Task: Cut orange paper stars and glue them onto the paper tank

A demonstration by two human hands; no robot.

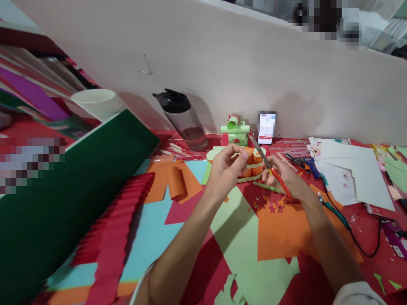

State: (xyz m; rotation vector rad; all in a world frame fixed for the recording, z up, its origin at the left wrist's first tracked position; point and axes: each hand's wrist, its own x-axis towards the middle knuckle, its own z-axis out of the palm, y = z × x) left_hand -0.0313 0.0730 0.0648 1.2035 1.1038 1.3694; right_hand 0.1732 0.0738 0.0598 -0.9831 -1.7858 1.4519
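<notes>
My right hand (pixel 281 171) is closed around a pair of scissors (pixel 262 155) with red handles, its metal blades pointing up and to the left. My left hand (pixel 227 165) is pinched, thumb against fingers, just left of the blades; whatever lies between the fingertips is too small to make out. Behind and between both hands stands an orange paper piece (pixel 252 159) with wavy pale green trim, partly hidden by the fingers. Beyond it sits a light green paper model (pixel 234 131) with rolled tubes and a red star.
A dark water bottle (pixel 184 120) and a lit phone (pixel 267 127) lean by the wall. At right lie a blue glue gun (pixel 313 167), teal-handled pliers (pixel 335 212) and white sheets (pixel 359 169). A green board (pixel 79 190) and pleated red paper (pixel 111 245) are left; small red stars (pixel 276 207) lie centrally.
</notes>
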